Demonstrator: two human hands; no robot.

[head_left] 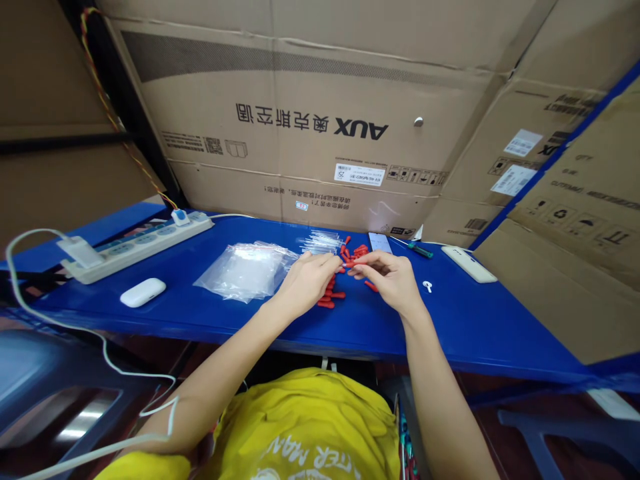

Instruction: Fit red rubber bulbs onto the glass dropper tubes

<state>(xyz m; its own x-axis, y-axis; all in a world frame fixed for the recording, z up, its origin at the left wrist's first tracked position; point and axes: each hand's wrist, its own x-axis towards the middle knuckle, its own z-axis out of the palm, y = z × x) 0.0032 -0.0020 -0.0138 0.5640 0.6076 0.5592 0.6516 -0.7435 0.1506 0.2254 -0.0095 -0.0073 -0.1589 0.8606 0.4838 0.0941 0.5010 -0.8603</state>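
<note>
Small red plastic pieces (356, 253) lie scattered on the blue tabletop (210, 313), some in front of my hands and some under them. My left hand (309, 281) is curled, its fingertips pinched near a red piece (350, 265) that bridges the gap to my right hand. My right hand (390, 275) pinches that same red piece between thumb and fingers. More red pieces (327, 301) lie below my left hand. A bundle of thin clear tubes (320, 241) sits just behind the red pieces.
A pile of clear plastic bags (247, 270) lies left of my hands. Further left are a white earbud case (143, 292) and a power strip (135, 244). A phone (380, 242), a green-handled screwdriver (419, 249) and a white remote-like bar (469, 264) lie right. Cardboard walls stand behind.
</note>
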